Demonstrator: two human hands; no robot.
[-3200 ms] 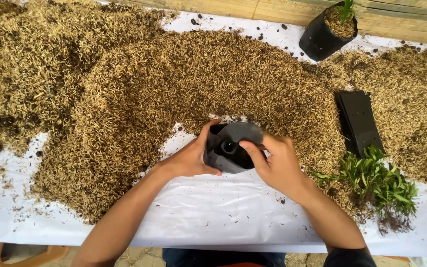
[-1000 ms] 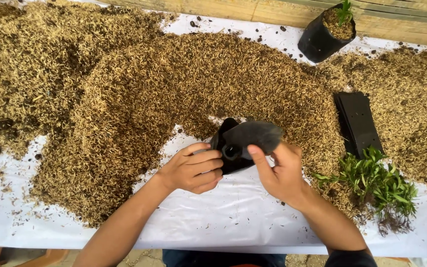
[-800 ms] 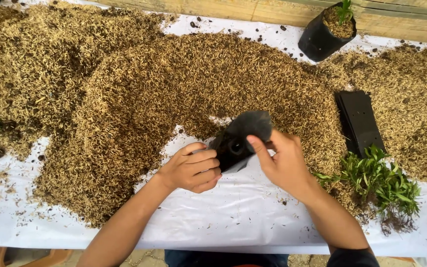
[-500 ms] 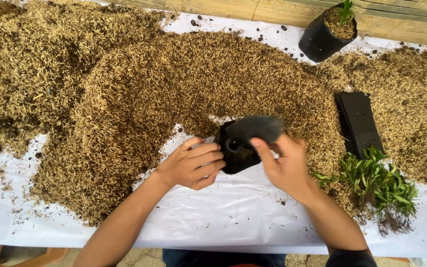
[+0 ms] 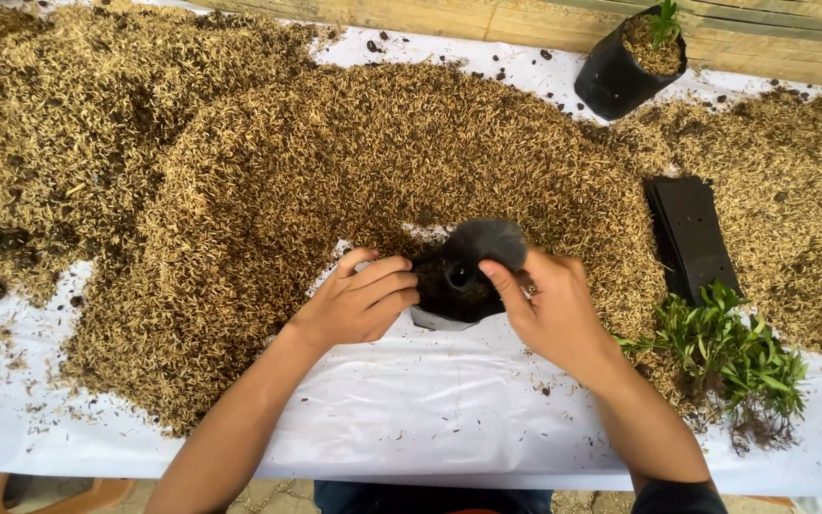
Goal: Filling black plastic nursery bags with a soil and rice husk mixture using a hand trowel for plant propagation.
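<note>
Gripping a black plastic grow bag (image 5: 463, 276) from both sides: left hand (image 5: 359, 303) fingers curled closed on its left edge, right hand (image 5: 554, 309) pinching the right rim, thumb over the opening. Bag sits at the edge of the husk pile (image 5: 335, 162), on the white sheet (image 5: 411, 409). Seedlings (image 5: 730, 347) and flat black bags (image 5: 692, 233) lie to the right.

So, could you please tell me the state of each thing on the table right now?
black grow bag: held open by both hands, above the white sheet
left hand: gripping the bag's side
right hand: gripping the bag's rim
filled pot bag: upright, planted
flat bags: stacked, unopened
seedlings: lying loose
husk mix: heaped
</note>
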